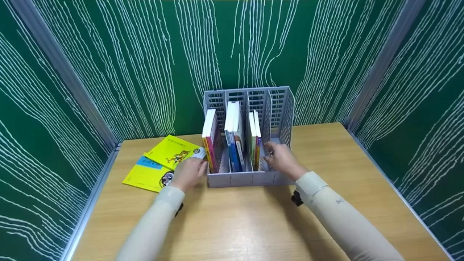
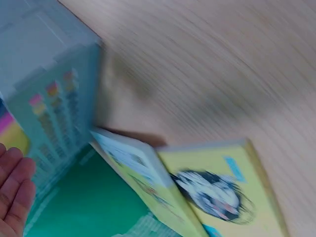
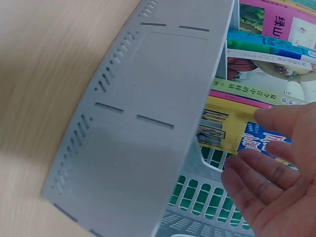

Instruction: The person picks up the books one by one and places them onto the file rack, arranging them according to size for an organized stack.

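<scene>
A grey four-slot magazine rack (image 1: 250, 179) stands on the table with upright books in its left three slots. My right hand (image 1: 284, 159) reaches over the rack's right part, beside the books (image 1: 255, 141) of the third slot. In the right wrist view its fingers (image 3: 259, 170) are spread loosely near a yellow-and-blue book (image 3: 224, 118), holding nothing. At the rack's left front corner is my left hand (image 1: 190, 172), overlapping two yellow books (image 1: 150, 175) in the head view. The left wrist view shows its fingers (image 2: 19, 192) relaxed and holding nothing, next to the rack's side wall (image 2: 54, 113).
The two yellow books lie left of the rack, the upper one (image 1: 174, 148) partly over the lower. Green panels (image 1: 137, 65) with white wavy lines enclose the wooden table (image 1: 239, 224) at the back and sides.
</scene>
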### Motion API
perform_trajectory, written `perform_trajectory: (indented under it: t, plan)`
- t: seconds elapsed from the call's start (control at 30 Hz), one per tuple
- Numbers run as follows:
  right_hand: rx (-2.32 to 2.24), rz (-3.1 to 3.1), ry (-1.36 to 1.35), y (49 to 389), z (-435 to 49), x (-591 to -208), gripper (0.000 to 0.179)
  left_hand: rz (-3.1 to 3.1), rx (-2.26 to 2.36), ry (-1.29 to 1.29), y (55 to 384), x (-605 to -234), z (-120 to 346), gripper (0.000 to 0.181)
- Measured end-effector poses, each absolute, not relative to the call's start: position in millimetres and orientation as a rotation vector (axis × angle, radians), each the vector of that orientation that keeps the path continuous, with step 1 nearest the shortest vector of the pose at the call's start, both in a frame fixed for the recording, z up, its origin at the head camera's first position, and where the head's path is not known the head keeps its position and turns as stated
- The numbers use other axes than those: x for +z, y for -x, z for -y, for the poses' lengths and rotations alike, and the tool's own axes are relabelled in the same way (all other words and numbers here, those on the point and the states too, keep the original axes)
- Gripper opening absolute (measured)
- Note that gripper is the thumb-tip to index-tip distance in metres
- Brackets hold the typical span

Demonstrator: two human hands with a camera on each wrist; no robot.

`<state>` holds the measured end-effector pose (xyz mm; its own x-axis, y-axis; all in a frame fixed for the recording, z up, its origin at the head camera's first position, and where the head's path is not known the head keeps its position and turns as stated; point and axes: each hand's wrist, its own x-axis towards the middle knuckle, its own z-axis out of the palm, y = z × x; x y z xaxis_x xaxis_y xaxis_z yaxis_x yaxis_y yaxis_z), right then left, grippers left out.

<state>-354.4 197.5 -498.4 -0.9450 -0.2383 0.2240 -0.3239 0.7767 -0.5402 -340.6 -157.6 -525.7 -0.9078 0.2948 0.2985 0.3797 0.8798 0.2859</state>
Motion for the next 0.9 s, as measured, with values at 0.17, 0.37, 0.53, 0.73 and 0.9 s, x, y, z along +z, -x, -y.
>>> perform_trajectory:
  t: [0.17,0.37,0.53,0.73,0.9]
  plan:
    - [0.817,2.869,-0.455,341,-205,-507,0.050,2.906,-0.499,0.289,346,-534,174,0.036]
    - [0.681,2.924,-0.396,331,-206,-522,0.051,2.928,-0.542,-0.106,354,-551,183,0.039]
    - [0.638,2.921,-0.424,329,-203,-533,0.045,2.963,-0.709,-0.534,361,-558,185,0.050]
    - [0.613,2.941,-0.381,326,-200,-543,0.040,3.041,-0.747,-0.739,365,-567,182,0.063]
    - [0.561,2.954,-0.340,324,-199,-549,0.045,3.027,-0.769,-0.763,365,-575,180,0.063]
